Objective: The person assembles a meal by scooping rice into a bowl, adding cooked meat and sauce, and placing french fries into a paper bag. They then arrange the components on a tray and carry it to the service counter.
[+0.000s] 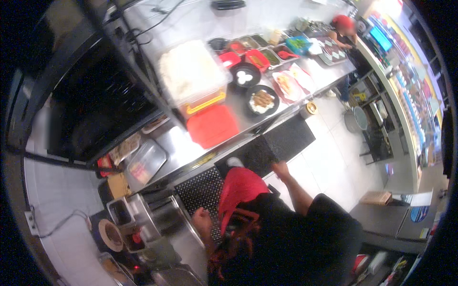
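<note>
My left hand [202,219] hangs low over the dark perforated mat, beside the steel equipment at lower left. Its fingers look curled in, with nothing visible in them. Out to the right my right hand [281,169] is held above the floor mat's edge; blur and the back of the hand hide its fingers. Neither hand touches the steel counter [179,150]. On that counter stand a black bowl of rice topped with brown meat [263,99], a black bowl with white mounds [244,76], a red lid [213,127] and a large clear tub of rice [191,71].
Several sauce and topping containers [257,59] line the counter's back. Wrapped food on paper [286,86] lies near its front edge. A co-worker in a red cap [342,23] stands at the far end. A grey bucket [356,119] is on the floor at right.
</note>
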Demonstrator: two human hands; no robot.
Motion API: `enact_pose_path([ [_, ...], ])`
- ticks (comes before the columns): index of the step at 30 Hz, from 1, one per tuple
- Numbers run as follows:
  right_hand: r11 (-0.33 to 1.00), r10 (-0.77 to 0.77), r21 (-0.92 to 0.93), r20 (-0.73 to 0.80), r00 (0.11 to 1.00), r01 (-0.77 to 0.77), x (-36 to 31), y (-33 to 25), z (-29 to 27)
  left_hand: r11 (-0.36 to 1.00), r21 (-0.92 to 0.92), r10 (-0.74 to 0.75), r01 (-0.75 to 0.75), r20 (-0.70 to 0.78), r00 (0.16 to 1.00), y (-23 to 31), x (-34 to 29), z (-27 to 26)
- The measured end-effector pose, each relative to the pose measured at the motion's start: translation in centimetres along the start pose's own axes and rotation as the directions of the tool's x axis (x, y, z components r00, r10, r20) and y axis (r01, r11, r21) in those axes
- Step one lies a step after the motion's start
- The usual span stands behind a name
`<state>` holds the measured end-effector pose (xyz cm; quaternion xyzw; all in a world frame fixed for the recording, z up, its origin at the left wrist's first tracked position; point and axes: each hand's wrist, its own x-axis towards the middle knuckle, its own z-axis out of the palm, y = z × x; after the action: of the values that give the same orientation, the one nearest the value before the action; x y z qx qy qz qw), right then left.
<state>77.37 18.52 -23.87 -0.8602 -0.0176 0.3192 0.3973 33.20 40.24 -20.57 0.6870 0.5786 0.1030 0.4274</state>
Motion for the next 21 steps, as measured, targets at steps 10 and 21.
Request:
enact_pose_path([
  [10, 0.821, 0.345, 0.436, 0.135, 0.929, -0.368, 7.8, 4.5, -14.8, 1.000, 0.022, -0.008, 0.005, 0.122, 0.993, 16.1, 6.0, 8.8],
  [21, 0.679, -0.732, -0.095, -0.003, 0.682, 0.728, 32.3, -40.5, -32.0, 0.951, 0.058, 0.309, -0.304, -0.144, 0.940, 34.8, 16.1, 27.4],
])
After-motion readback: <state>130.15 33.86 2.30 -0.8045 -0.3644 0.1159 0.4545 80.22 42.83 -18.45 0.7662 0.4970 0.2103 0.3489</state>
